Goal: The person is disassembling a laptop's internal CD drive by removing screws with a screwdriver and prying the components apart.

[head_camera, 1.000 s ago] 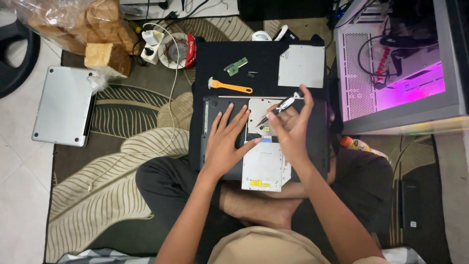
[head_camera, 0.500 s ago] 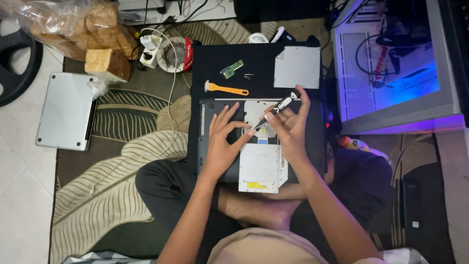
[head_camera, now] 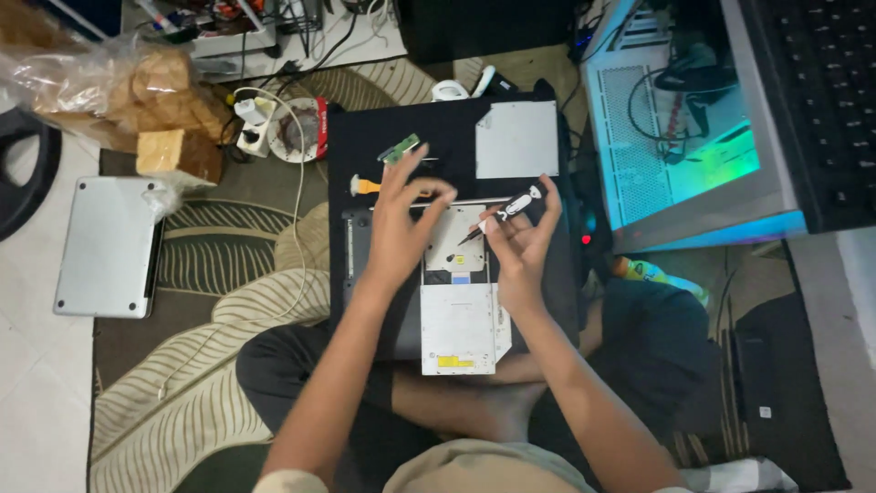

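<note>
While you are sitting over the dark opened laptop base point(head_camera: 365, 274), your right hand point(head_camera: 520, 251) is pinching the small black-and-white screwdriver point(head_camera: 502, 212) (tip angled down), and your left hand's point(head_camera: 401, 228) fingers are spreading loosely, holding nothing, above the silver rectangular drive point(head_camera: 461, 329).

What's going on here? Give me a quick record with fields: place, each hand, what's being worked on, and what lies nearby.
place: floor, patterned rug
left hand: fingers spread over the laptop
right hand: holds a screwdriver, tip pointing down-left
worked on: opened laptop with a silver drive sticking out towards the person
nearby: orange tool, green circuit strip, silver panel, grey cover, bagged bread
</note>
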